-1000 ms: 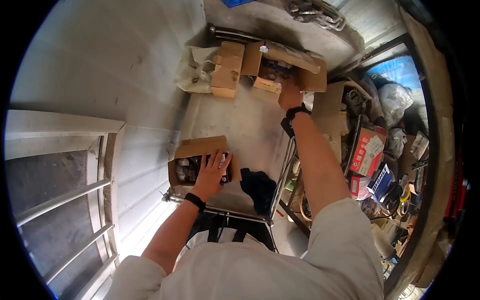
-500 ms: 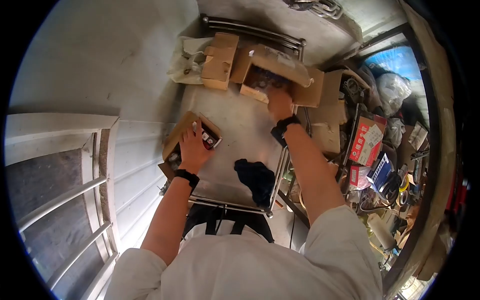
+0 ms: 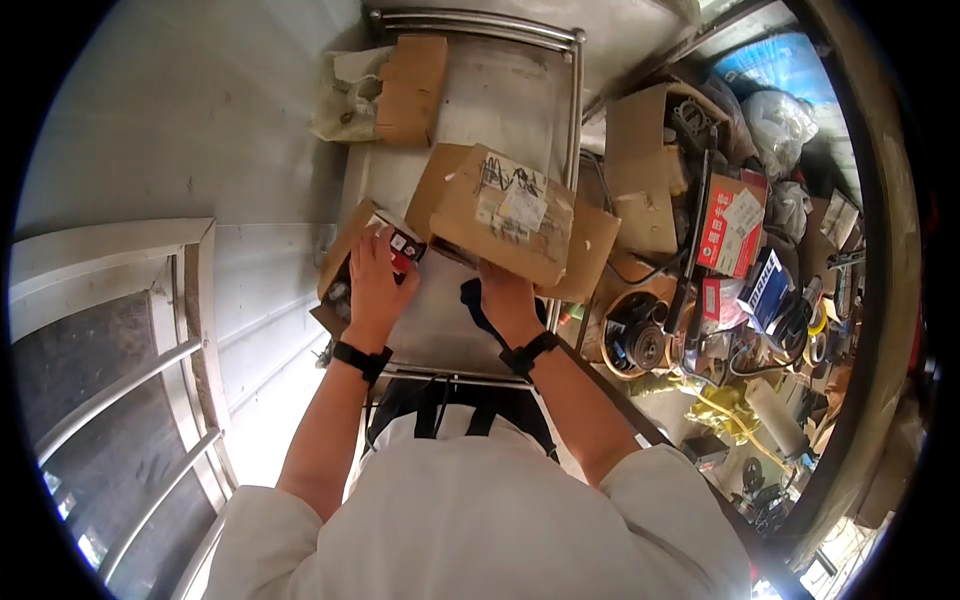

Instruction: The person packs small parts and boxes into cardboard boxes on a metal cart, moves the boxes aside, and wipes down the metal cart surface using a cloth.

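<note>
My left hand lies over the open small cardboard box at the left of the metal table, its fingers bent on a small red and black box. The big open cardboard box, with handwriting and a label on its flap, stands tilted in the middle of the table. My right hand is at its near edge, fingertips hidden under the flap and closed on that edge. A dark cloth shows beside my right hand.
A closed cardboard box and a clear plastic bag stand at the table's back left. Metal rails edge the table. On the right are a crowded shelf with a red box, a blue box and a round container.
The big cardboard box has come from the back of the table towards me with my right hand. My left hand and the small box have shifted slightly left in view.
</note>
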A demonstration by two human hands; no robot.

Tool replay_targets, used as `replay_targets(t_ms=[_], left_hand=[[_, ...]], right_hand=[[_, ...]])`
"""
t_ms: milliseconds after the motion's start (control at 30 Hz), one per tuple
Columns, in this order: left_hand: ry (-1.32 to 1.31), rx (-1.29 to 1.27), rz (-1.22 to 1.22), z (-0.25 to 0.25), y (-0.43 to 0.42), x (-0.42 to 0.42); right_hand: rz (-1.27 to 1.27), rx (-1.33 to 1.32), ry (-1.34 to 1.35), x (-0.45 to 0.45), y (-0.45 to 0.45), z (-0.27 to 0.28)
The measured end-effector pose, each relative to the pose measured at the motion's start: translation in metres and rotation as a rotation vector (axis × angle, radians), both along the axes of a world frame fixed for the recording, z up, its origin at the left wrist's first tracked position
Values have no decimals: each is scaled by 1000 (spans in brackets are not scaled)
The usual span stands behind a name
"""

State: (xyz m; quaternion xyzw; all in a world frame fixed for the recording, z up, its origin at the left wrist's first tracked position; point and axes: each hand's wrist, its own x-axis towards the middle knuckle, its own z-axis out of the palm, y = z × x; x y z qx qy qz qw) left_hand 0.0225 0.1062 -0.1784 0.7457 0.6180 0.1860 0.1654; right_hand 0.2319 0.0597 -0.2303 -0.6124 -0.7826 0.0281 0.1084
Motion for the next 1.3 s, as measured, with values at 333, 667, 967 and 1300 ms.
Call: replay_targets(t_ms=[333, 667, 967, 1300], left_hand=[[-1273, -883, 214, 46, 4, 59], [-1442, -893, 249, 21, -2, 81], [-1644, -982, 212, -8, -12, 66], [-1175, -859, 318, -39, -28, 58]], right_hand=[[-151, -146, 191, 18, -67, 39], [-242, -741, 604, 50, -90, 58], [-242, -87, 1054, 34, 7, 175], [-76, -418, 281, -22, 91, 26]])
